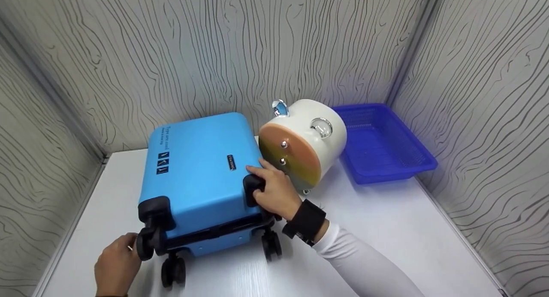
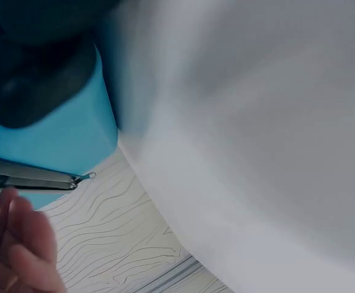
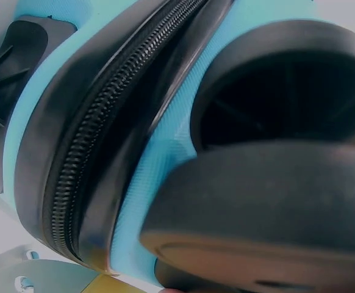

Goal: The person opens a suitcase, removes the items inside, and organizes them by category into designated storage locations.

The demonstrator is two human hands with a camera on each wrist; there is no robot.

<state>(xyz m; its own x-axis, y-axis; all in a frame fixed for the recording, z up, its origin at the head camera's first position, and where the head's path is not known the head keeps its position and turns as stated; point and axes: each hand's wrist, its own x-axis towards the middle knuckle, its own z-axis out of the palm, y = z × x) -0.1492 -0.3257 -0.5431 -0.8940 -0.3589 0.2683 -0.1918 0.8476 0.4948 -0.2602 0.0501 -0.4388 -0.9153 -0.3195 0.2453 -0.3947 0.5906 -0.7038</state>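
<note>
My left hand (image 1: 115, 266) curls round the near-left wheel (image 1: 145, 244) of the suitcase (image 1: 195, 168). It lies flat near the desk's (image 1: 386, 228) left edge, wheels toward me. It is blue, hard-shelled, smooth, likely slippery and light; the black corners give better hold. My right hand's fingers (image 1: 274, 192) grip the right corner cap (image 1: 253, 186).

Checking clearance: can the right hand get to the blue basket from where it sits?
Probably yes. The right hand grips the suitcase corner; bare table leads past the round white case to the blue basket.
</note>
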